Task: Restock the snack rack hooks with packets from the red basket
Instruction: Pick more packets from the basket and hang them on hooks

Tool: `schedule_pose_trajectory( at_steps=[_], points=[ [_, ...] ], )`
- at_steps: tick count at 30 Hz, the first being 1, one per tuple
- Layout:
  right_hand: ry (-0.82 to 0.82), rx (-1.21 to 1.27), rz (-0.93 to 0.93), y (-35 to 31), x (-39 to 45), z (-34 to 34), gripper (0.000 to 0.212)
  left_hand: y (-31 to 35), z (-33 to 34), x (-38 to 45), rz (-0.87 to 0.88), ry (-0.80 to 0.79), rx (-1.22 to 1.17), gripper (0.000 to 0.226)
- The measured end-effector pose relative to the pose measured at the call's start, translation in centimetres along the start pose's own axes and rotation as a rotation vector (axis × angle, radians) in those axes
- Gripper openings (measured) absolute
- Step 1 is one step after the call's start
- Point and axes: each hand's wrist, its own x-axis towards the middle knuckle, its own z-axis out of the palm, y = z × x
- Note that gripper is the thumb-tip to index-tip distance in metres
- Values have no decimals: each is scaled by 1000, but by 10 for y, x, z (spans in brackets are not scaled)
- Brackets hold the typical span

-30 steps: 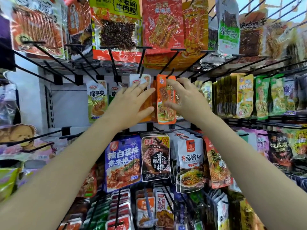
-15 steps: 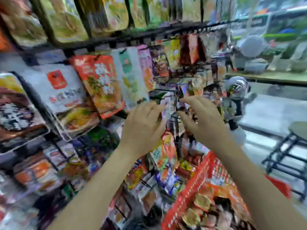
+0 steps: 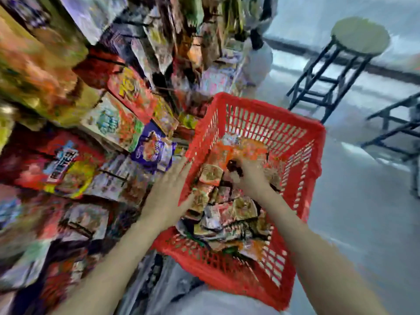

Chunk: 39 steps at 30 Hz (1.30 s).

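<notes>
Right hand (image 3: 246, 178) down in the red basket (image 3: 268, 123) right of the snack rack (image 3: 95, 123), fingers curled among packets (image 3: 225, 210), grip too blurred to tell; left hand (image 3: 169, 192) flat-fingered at its left rim.

There is a single view, from a wide-angle camera worn on the person's head. It looks steeply down and forward, close over the red basket (image 3: 261, 123) at centre frame. The snack rack (image 3: 86, 114) fills the left side, motion-blurred, and a stool (image 3: 354, 42) stands in the upper right on the floor.
</notes>
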Motion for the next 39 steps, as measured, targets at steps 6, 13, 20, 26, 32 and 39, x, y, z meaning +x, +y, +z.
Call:
schedule_pose_trajectory(
  at_steps=[6,13,20,26,32,39],
  points=[
    [-28,524,423,-17,42,43,87,-9,2,0,-36,-19,-43,73],
    [-5,700,565,-33,66,70,44,-5,-3,-1,-91,-57,-118,74],
    [60,875,470,-29,39,34,92,-4,-5,-3,-96,-109,-164,76],
    [5,1099,335,-43,-2,-11,85,23,-41,-4,-211,114,-494,83],
    [-53,1374,176,-79,-32,-44,96,52,-78,8,-461,-402,-1055,64],
    [-64,1412,67,-105,-53,-55,104,53,-90,-18,-603,-238,-1350,108]
  ],
)
